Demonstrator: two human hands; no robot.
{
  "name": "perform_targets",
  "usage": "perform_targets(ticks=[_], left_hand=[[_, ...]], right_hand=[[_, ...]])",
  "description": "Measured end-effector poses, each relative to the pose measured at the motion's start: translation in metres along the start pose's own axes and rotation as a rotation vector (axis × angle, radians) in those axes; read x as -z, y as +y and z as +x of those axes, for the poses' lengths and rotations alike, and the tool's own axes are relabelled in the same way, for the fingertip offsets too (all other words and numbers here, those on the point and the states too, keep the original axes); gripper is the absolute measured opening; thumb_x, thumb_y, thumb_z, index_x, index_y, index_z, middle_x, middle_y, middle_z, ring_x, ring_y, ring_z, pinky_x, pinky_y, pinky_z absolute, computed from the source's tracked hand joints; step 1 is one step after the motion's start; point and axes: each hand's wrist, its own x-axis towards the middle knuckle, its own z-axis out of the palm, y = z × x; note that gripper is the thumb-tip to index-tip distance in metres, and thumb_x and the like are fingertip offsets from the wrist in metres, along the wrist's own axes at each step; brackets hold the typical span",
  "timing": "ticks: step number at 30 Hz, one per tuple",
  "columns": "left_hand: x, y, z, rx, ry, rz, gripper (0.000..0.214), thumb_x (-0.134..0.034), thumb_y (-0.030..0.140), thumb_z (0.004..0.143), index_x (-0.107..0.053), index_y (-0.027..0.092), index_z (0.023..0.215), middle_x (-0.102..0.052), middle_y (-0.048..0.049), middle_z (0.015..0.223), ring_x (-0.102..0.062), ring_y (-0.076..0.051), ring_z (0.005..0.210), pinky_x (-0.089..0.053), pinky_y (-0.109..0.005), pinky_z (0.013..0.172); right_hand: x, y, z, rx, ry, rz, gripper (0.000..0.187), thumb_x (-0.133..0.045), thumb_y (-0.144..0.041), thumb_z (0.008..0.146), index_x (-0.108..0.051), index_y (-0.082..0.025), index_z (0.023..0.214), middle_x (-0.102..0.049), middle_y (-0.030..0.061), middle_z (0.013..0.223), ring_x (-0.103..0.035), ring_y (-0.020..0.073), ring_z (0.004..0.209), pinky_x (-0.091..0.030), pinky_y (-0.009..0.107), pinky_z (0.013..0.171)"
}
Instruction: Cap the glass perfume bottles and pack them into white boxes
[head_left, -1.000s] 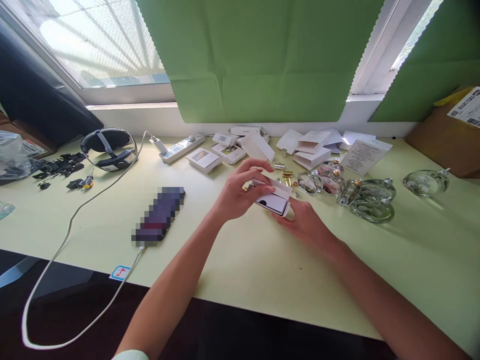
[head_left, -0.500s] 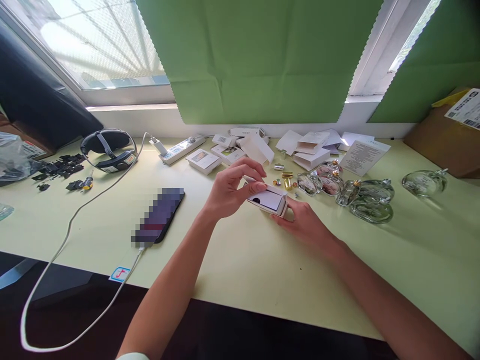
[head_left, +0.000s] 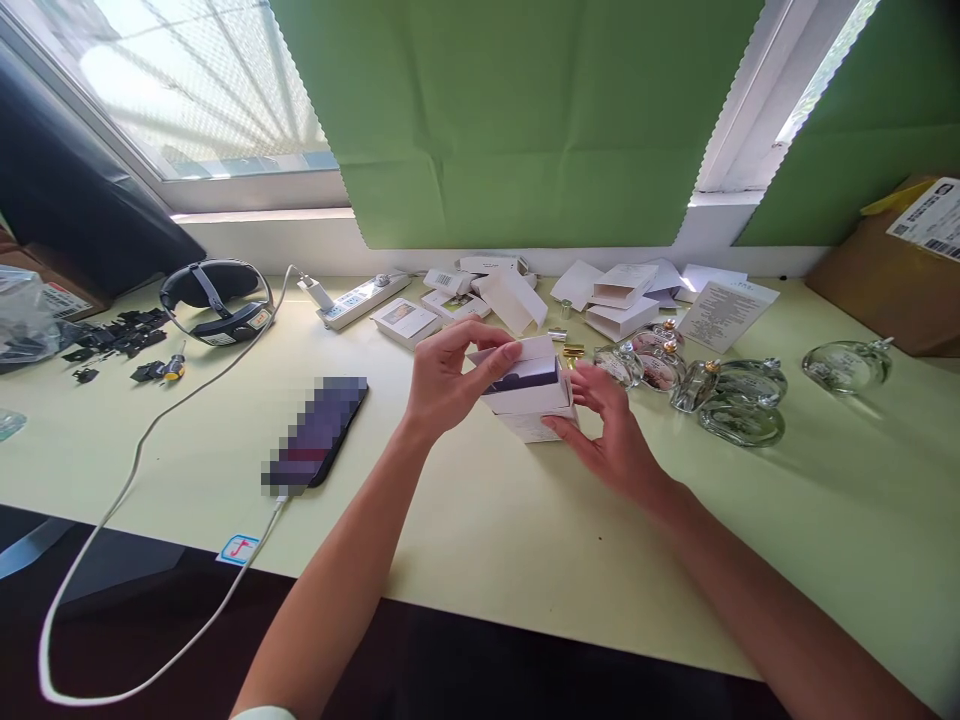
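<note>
A small white cardboard box (head_left: pixel 534 428) with faint print low on its front is held up off the table between my hands. Its upper part stands open, and a dark gap shows behind the front wall. My left hand (head_left: pixel 454 375) pinches the upper left of the box with thumb and fingers; whether it grips a flap or an inner piece I cannot tell. Round the lower right side is my right hand (head_left: pixel 611 430), thumb on the front and fingers along the side. Just behind the box lie gold metal caps (head_left: pixel 573 351), partly hidden.
Glass bottles (head_left: pixel 742 418) stand and lie to the right, near a printed leaflet (head_left: pixel 726 315). Opened white cartons (head_left: pixel 622 318) lie at the back. On the left are a phone (head_left: pixel 330 430) on a white cable (head_left: pixel 142 440), a power strip (head_left: pixel 365 300) and a headset (head_left: pixel 217 300).
The box has tipped so that more of its front shows, and its upper part now stands higher. My left thumb has lowered onto it. My right fingers have come up along its side.
</note>
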Motion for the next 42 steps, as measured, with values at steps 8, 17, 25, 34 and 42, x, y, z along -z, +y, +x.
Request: perform_targets(ticks=[8, 17, 25, 34, 42], left_hand=[[-0.002, 0.002, -0.003, 0.037, 0.144, 0.039, 0.024, -0.069, 0.04, 0.086, -0.071, 0.019, 0.074, -0.064, 0.0009, 0.064, -0.057, -0.009, 0.059, -0.046, -0.025, 0.057], [0.0, -0.006, 0.002, -0.171, -0.114, -0.001, 0.035, -0.083, 0.036, 0.072, -0.064, 0.023, 0.098, -0.063, -0.0037, 0.09, -0.056, -0.014, 0.08, -0.049, -0.029, 0.067], [0.002, -0.002, 0.002, -0.287, -0.131, 0.14, 0.014, -0.063, 0.016, 0.09, -0.067, 0.027, 0.099, -0.057, -0.0052, 0.104, -0.057, -0.016, 0.096, -0.051, -0.033, 0.077], [0.005, 0.001, 0.0, -0.364, -0.204, 0.326, 0.021, -0.063, 0.018, 0.09, -0.071, 0.029, 0.106, -0.061, -0.0075, 0.107, -0.056, -0.019, 0.099, -0.052, -0.037, 0.08], [0.003, 0.001, -0.002, -0.352, -0.208, 0.314, 0.017, -0.068, 0.02, 0.087, -0.069, 0.025, 0.104, -0.062, -0.0066, 0.102, -0.057, -0.017, 0.092, -0.051, -0.033, 0.077]], right_hand=[[0.004, -0.007, 0.003, 0.087, -0.076, -0.149, 0.066, -0.057, -0.021, 0.095, -0.029, -0.045, 0.15, -0.054, 0.0035, 0.137, -0.05, 0.025, 0.133, -0.056, 0.039, 0.094], [0.003, 0.0, -0.001, 0.017, -0.022, -0.073, 0.063, -0.063, -0.023, 0.092, -0.034, -0.043, 0.144, -0.056, 0.0022, 0.137, -0.055, 0.0227, 0.127, -0.053, 0.043, 0.099], [0.005, 0.001, -0.001, -0.022, -0.037, -0.067, 0.056, -0.065, -0.023, 0.091, -0.038, -0.037, 0.137, -0.055, 0.0054, 0.136, -0.054, 0.0223, 0.127, -0.052, 0.041, 0.098], [0.005, 0.003, -0.001, -0.029, -0.027, -0.037, 0.049, -0.064, -0.028, 0.091, -0.04, -0.035, 0.133, -0.057, 0.0065, 0.133, -0.055, 0.0246, 0.127, -0.056, 0.042, 0.091], [0.004, 0.006, -0.002, -0.027, -0.024, 0.002, 0.052, -0.065, -0.026, 0.09, -0.039, -0.036, 0.134, -0.058, 0.0053, 0.132, -0.056, 0.0229, 0.125, -0.055, 0.041, 0.092]])
